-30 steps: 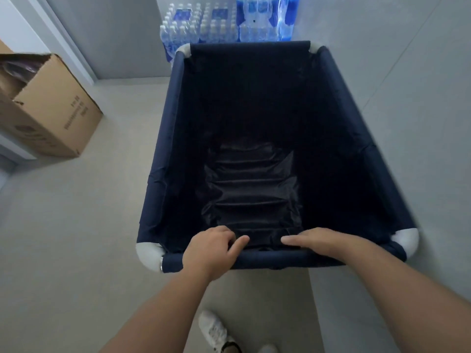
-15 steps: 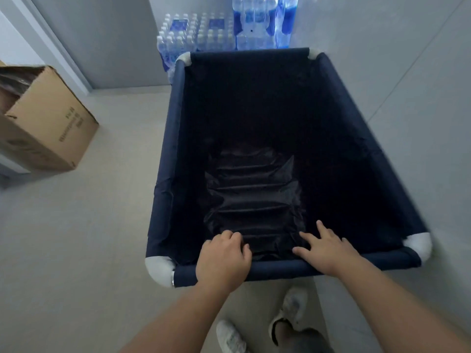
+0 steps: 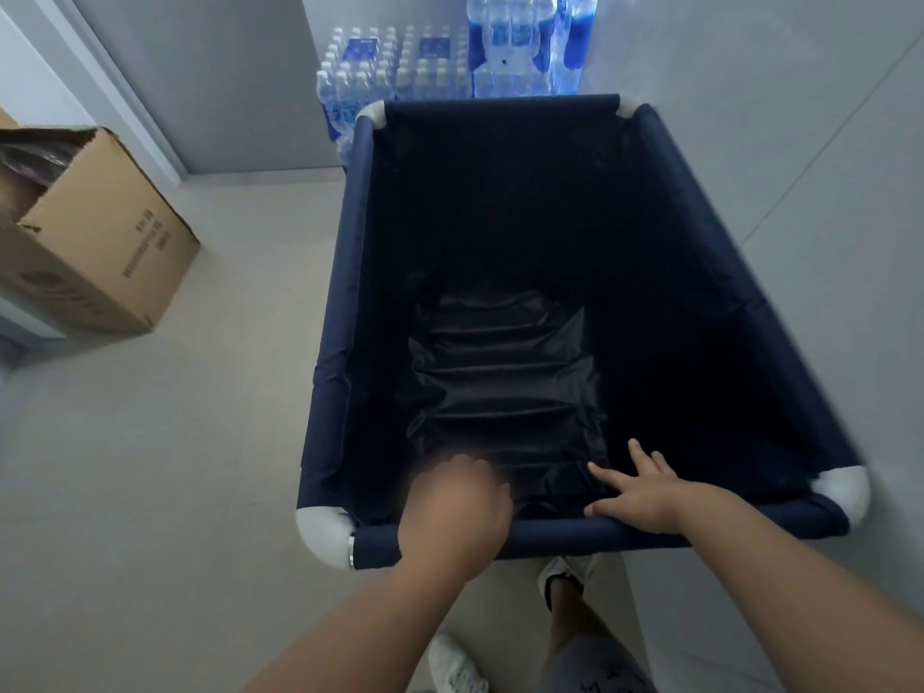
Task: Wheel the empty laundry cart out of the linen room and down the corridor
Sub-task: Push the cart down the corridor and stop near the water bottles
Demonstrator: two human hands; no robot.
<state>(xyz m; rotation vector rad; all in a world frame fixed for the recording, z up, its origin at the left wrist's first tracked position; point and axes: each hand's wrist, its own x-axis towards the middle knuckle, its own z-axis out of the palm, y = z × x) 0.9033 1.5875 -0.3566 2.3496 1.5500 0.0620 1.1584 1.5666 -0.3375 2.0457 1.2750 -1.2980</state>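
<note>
A dark navy fabric laundry cart (image 3: pixel 350 292) with white corner joints fills the middle of the view, and nothing lies in it. Its near rail runs across just in front of me. My left hand (image 3: pixel 452 507) is curled over that rail left of centre, blurred by motion. My right hand (image 3: pixel 645 497) rests on the same rail to the right, palm down with fingers spread and pointing into the cart. The cart's right side runs close along a grey wall (image 3: pixel 800 167).
An open cardboard box (image 3: pixel 100 242) stands on the floor at the left by a door frame. Shrink-wrapped packs of water bottles (image 3: pixel 400 62) are stacked against the far wall just beyond the cart. Bare pale floor (image 3: pixel 175 442) lies to the cart's left. My feet show below the rail.
The cart and I have drawn back from the bottle stack. My right hand went from lying flat along the rail to fingers spread. My right foot stepped forward under the rail.
</note>
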